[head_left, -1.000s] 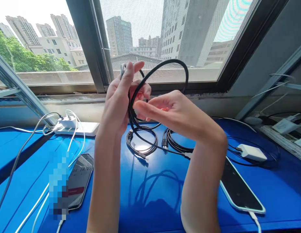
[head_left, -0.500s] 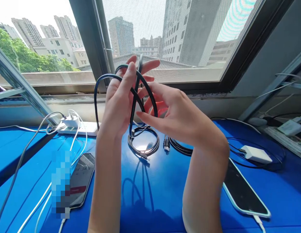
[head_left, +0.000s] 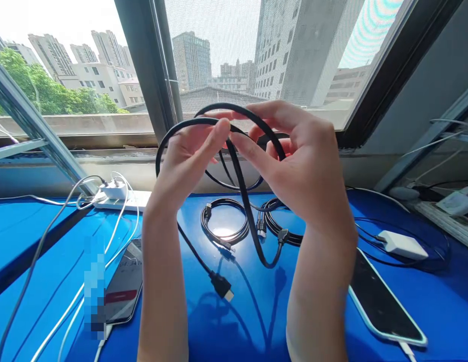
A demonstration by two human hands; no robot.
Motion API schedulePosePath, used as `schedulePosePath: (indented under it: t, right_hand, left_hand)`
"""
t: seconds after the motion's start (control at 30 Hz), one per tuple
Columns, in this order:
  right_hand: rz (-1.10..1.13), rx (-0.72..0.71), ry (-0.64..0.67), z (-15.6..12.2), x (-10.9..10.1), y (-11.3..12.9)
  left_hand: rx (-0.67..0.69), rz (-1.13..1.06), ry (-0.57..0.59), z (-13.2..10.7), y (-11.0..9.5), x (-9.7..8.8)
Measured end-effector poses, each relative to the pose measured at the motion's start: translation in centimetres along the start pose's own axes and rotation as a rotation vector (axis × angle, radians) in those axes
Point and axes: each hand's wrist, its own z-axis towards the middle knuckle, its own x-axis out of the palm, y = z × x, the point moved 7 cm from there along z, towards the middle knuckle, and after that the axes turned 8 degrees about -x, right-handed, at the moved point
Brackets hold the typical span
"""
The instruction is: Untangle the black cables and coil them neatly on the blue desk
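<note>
A black HDMI cable [head_left: 239, 171] hangs in loose loops between my two hands, above the blue table. My left hand [head_left: 194, 156] pinches it between thumb and fingers. Close by on the right, my right hand [head_left: 294, 151] is closed around another part of the loops, its thumb tip near the left thumb. One HDMI plug [head_left: 221, 285] dangles below the hands, beside my left forearm. The other plug [head_left: 283, 236] hangs lower right, near my right wrist. Some fingertips are hidden behind the cable.
A coiled black cable [head_left: 224, 236] and a second coil [head_left: 274, 223] lie on the blue table [head_left: 226, 337]. Phones lie at left [head_left: 124, 291] and right [head_left: 385, 296]. A power strip [head_left: 138, 200] with white cords stands at left, a white adapter [head_left: 402, 245] at right. The window [head_left: 234, 45] is behind.
My right hand has moved up and turned, with the cable loops spread wider between both hands. The two plugs now hang in view below. My left hand's fingers have curled in.
</note>
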Motion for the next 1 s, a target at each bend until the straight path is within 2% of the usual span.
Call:
schedulePosePath:
  t: [0.07,0.17,0.33,0.47,0.57,0.67,0.77,0.87,1.0]
  right_hand:
    - [0.006,-0.001,-0.025,0.1,-0.2,-0.2]
    - [0.015,-0.008,-0.033,0.1,-0.4,-0.6]
    - [0.026,0.038,0.047,-0.3,-0.1,-0.8]
    - [-0.03,0.027,0.152,-0.8,0.7,-0.4]
    - [-0.118,0.027,0.105,-0.9,0.8,-1.1]
    - [-0.126,0.082,0.042,-0.8,0.8,-2.8]
    - [0.032,0.14,0.092,-0.8,1.5,-4.2]
    - [0.252,0.185,0.181,-0.9,2.3,-4.4]
    - [0.457,0.286,0.196,-1.2,2.9,-4.5]
  left_hand:
    - [0.031,0.075,0.028,-0.3,-0.4,0.2]
    - [0.045,0.109,0.007,-0.6,-0.8,0.1]
    - [0.052,0.124,0.019,-0.7,-1.2,0.6]
    - [0.078,0.117,-0.144,-0.4,-1.3,0.3]
    - [0.081,0.082,-0.283,-0.3,-1.2,-0.4]
    - [0.124,0.068,-0.423,-0.6,-1.4,-1.6]
    - [0.102,0.053,-0.45,-0.7,-1.4,-2.2]
    - [0.055,0.012,-0.424,-0.7,-1.2,-2.1]
    - [0.039,-0.021,-0.432,-0.6,-0.8,-1.8]
